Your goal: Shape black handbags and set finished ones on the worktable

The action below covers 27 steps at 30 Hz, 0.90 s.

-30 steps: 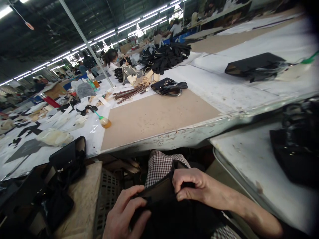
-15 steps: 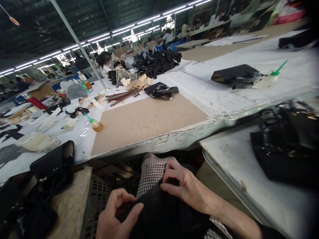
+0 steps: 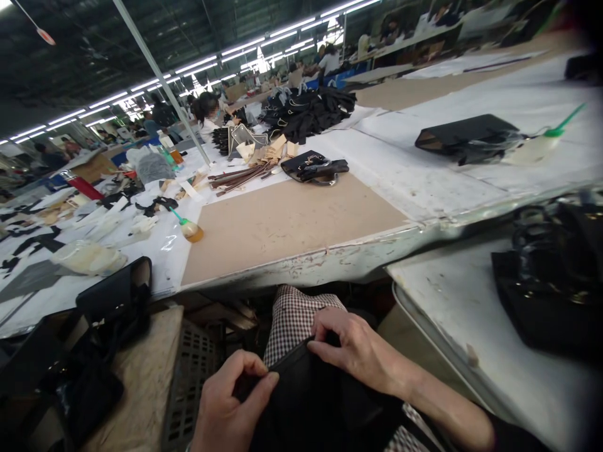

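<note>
A black piece of soft material, perhaps a bag part, lies over my lap on checked cloth. My left hand pinches its upper edge between thumb and fingers at the left. Farther right along the same edge, my right hand grips it with thumb and bent fingers. The edge runs slanting between both hands. The lower part of the black piece drops out of the picture, so its full shape is hidden.
Before me is a worktable with a brown board, a glue bottle and a black handbag. Black bags sit on a stand at left; more bags lie on a side table at right. A pole rises behind.
My left thumb and fingers have closed together on the black edge, nearer my right hand. The whole view has shifted slightly, with the table things appearing farther right.
</note>
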### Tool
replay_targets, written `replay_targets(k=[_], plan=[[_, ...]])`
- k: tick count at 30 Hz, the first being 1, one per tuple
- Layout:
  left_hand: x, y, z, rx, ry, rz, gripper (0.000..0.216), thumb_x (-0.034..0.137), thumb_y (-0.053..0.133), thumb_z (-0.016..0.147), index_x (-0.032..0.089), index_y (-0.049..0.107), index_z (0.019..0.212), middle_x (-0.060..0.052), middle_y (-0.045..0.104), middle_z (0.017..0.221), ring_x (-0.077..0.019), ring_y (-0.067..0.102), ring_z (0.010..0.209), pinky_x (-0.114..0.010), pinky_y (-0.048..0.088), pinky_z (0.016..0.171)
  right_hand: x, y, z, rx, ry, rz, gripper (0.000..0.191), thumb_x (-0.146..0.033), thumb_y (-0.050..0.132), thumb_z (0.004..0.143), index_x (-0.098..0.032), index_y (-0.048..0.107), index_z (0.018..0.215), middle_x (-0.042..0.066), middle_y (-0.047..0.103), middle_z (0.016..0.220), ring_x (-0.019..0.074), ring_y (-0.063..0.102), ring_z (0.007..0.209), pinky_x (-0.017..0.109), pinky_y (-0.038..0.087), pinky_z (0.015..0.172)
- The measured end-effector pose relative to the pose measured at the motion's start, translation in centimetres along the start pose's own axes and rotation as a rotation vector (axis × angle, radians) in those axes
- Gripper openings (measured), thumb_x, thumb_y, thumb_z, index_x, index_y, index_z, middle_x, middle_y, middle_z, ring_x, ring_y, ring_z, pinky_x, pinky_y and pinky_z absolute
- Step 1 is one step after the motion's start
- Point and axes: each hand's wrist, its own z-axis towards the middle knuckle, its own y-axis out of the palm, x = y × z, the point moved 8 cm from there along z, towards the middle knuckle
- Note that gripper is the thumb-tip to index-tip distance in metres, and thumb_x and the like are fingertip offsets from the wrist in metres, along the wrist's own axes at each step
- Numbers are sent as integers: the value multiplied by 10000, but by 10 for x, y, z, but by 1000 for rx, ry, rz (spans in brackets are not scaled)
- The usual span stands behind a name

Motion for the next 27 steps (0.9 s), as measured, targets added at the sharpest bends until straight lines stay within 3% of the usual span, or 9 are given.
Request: replay_targets(k=[5, 8, 11, 13, 15, 17, 20, 23, 27], plan=[[-14, 0, 6, -100, -117, -73, 286, 382, 755, 791, 232, 750, 1035, -13, 736, 928, -206, 674, 879, -239, 499, 781, 1, 3, -1, -18, 7, 4, 127, -245, 657, 893, -194, 590, 798, 0, 611, 828, 171, 550, 797, 290, 399, 709], [-12, 7, 8, -228, -76, -32, 201, 388, 687, 856, 233, 766, 956, -17, 722, 904, -204, 662, 867, -242, 478, 769, 0, 2, -1, -11, 27, -7, 142, -233, 677, 864, -191, 574, 776, -3, 604, 800, 168, 541, 768, 288, 390, 678], [-6, 9, 8, -240, 12, 21, 218, 387, 626, 916, 219, 753, 858, -16, 685, 820, -185, 636, 789, -234, 446, 716, 1, 1, -1, -5, 41, -7, 168, -236, 690, 853, -193, 556, 762, -9, 602, 788, 165, 542, 756, 284, 387, 659], [-4, 8, 7, -207, 67, 41, 240, 393, 621, 926, 215, 750, 829, -14, 662, 782, -176, 622, 753, -233, 426, 695, 1, 0, -2, -6, 35, 30, 113, -224, 700, 848, -199, 590, 857, -12, 625, 826, 164, 558, 765, 284, 408, 677], [-5, 6, 7, -190, 90, 60, 260, 407, 621, 927, 214, 749, 809, -11, 642, 763, -170, 608, 729, -234, 414, 683, 0, 0, -2, -12, 21, 72, 230, -205, 714, 838, -216, 616, 1046, -10, 657, 899, 168, 586, 799, 289, 439, 725], [-9, 4, 10, -216, 53, 76, 269, 415, 627, 919, 211, 739, 784, -6, 637, 766, -168, 602, 727, -230, 413, 675, -3, 1, -1, -28, 3, 85, 355, -190, 726, 833, -232, 622, 1170, -2, 679, 954, 182, 611, 862, 305, 458, 797], [-10, 5, 19, -319, -64, 163, 174, 390, 703, 850, 232, 753, 902, 22, 645, 739, -169, 600, 690, -223, 402, 629, -10, 6, 0, -57, -11, 60, 331, -186, 746, 827, -223, 672, 1148, 13, 691, 960, 204, 622, 923, 326, 462, 855], [9, 12, 30, -406, -27, 336, 288, 393, 726, 829, 291, 747, 1098, 35, 689, 737, -189, 622, 686, -234, 374, 620, -18, 13, 3, -50, -29, 39, 401, -177, 777, 796, -212, 654, 1175, 12, 688, 942, 206, 621, 894, 327, 467, 829], [46, 42, 40, -547, 187, 315, 95, 309, 687, 846, 244, 749, 876, 19, 733, 841, -209, 655, 794, -237, 391, 678, -24, 14, 4, -25, -31, 44, 410, -138, 793, 760, -209, 643, 1136, -8, 675, 906, 193, 618, 859, 315, 465, 798]])
